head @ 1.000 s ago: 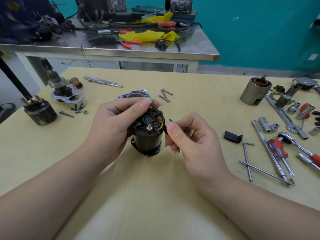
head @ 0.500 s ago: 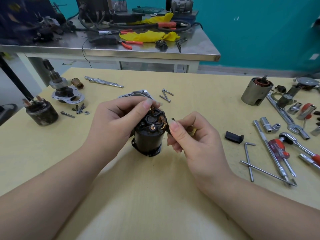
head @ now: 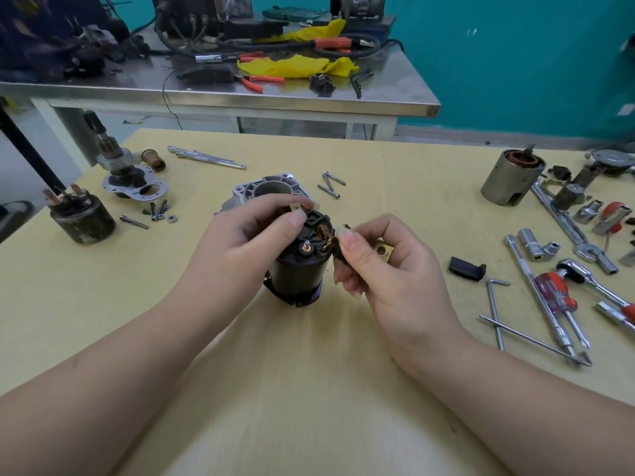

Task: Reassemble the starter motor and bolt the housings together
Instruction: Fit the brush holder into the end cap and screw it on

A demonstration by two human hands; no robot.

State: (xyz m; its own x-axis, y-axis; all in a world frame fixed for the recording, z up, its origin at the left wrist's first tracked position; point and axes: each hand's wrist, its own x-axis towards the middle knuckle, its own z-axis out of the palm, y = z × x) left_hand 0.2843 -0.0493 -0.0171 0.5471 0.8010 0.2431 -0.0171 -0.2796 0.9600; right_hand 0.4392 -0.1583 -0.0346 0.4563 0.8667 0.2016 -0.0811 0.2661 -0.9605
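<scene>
A black starter motor body (head: pixel 298 269) stands upright on the yellow table (head: pixel 309 389), its brush end up with a small shaft tip in the middle. My left hand (head: pixel 240 242) grips its top left side, thumb on the rim. My right hand (head: pixel 374 266) pinches a small black brush part with a brass terminal (head: pixel 383 250) against the motor's right top edge. Just behind the hands lies a grey aluminium end housing (head: pixel 271 188). Two long bolts (head: pixel 331 184) lie right of it.
A solenoid (head: pixel 82 214), a drive gear on its plate (head: pixel 132 178) and loose screws (head: pixel 156 213) sit at the left. At the right are a silver field casing (head: pixel 508 182), sockets, ratchets, screwdrivers (head: pixel 556 297), hex keys and a black clip (head: pixel 466 268). A steel bench (head: pixel 240 94) stands behind.
My hands and the motor have stayed almost still. My right fingers have shifted slightly at the motor's top edge, and the brass terminal shows more clearly.
</scene>
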